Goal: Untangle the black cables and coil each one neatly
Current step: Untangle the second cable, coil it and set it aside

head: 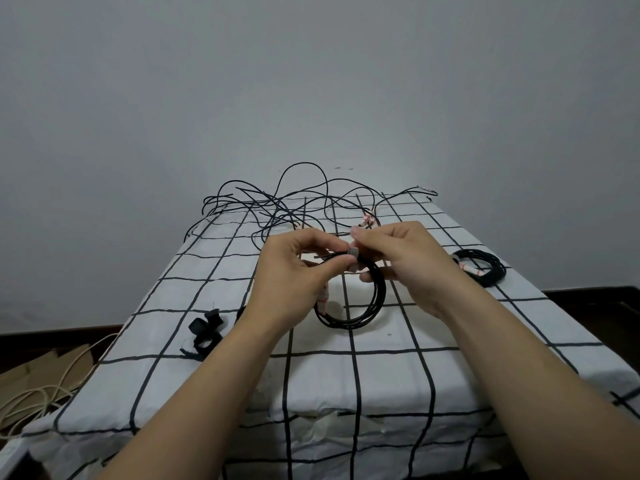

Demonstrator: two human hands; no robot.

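Note:
A coiled black cable (pixel 367 306) hangs between both hands above the middle of the table. My left hand (pixel 294 275) pinches the top of the coil, and a white-and-red tagged end shows below its palm. My right hand (pixel 405 258) pinches a small grey strap (pixel 354 253) wrapped on the coil's top. A tangle of loose black cables (pixel 294 202) lies at the far end of the table. A second black coil (pixel 483 266) with a white tag lies flat at the right.
The table wears a white cloth with a black grid (pixel 381 368). Black straps (pixel 204 332) lie at the left. On the floor at the lower left are cream cords (pixel 41 396) and cardboard. A plain wall stands behind.

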